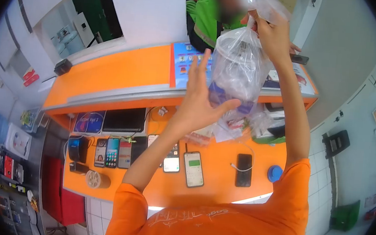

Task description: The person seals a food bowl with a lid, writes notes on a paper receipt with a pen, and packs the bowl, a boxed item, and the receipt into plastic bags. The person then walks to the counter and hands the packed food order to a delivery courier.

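A clear plastic bag [241,68] hangs above the counter, with its neck gathered in my right hand [272,35]. Fingers of that hand are closed round the twisted top, and loose plastic stands up above them. Inside the bag is what looks like a clear plastic cup or tub, with blue and white print near the bottom. My left hand [202,94] is open at the bag's left side, fingers pointing up and thumb stretched towards its lower part. I cannot tell whether the thumb touches the bag.
Across the orange counter [125,65] is a person in a green jacket [205,18]. On the lower desk lie several phones [194,168], one dark phone [244,169] with a cable, a blue lid [274,173] and a drink cup [97,180]. A blue poster [188,61] covers part of the counter.
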`<act>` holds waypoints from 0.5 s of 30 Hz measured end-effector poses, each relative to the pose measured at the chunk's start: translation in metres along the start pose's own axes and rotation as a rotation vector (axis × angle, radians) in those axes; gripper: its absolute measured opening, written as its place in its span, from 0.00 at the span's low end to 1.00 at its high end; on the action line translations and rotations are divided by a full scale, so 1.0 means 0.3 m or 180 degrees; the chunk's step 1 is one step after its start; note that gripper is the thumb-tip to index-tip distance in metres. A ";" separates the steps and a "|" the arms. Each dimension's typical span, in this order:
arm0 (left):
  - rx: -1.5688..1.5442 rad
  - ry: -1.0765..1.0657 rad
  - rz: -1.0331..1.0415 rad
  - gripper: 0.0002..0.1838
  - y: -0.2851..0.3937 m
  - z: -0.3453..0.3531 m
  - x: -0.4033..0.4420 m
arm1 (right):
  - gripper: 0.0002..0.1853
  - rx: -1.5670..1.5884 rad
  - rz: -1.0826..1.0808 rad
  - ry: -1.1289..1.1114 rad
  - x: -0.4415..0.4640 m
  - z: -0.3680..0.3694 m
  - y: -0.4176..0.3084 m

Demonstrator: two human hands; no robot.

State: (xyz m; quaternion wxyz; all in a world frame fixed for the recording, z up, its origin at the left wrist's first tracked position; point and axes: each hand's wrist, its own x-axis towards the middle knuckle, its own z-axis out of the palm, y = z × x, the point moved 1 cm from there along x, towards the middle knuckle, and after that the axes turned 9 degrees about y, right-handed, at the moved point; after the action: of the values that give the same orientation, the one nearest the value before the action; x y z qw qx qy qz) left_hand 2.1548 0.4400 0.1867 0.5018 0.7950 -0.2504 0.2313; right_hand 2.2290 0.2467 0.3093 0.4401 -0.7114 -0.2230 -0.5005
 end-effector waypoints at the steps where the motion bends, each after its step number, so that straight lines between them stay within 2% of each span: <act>1: 0.0065 0.0037 0.0151 0.67 -0.023 0.060 0.027 | 0.07 -0.0138 -0.0024 0.0112 0.017 0.002 0.057; 4: 0.0319 0.0257 0.0575 0.71 -0.106 0.231 0.120 | 0.07 -0.0101 0.0011 0.0415 0.034 0.033 0.255; 7: 0.0375 0.0477 0.0231 0.70 -0.204 0.345 0.215 | 0.12 -0.0200 0.0683 0.0577 0.016 0.051 0.374; 10: 0.0337 0.0339 0.0100 0.68 -0.265 0.383 0.291 | 0.10 0.0492 0.0719 0.0871 0.010 0.075 0.464; 13: 0.0472 0.0378 0.0462 0.65 -0.339 0.420 0.343 | 0.12 0.0246 0.0852 0.0648 0.013 0.068 0.540; 15: 0.0486 0.0310 0.0404 0.62 -0.388 0.442 0.355 | 0.13 0.0513 0.1054 0.0585 -0.011 0.060 0.579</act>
State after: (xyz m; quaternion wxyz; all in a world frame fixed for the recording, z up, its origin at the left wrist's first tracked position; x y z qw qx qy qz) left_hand 2.3254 0.3443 0.1215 0.4357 0.8012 -0.2573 0.3195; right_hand 2.3687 0.1733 0.2344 0.5903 -0.6523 -0.1012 -0.4646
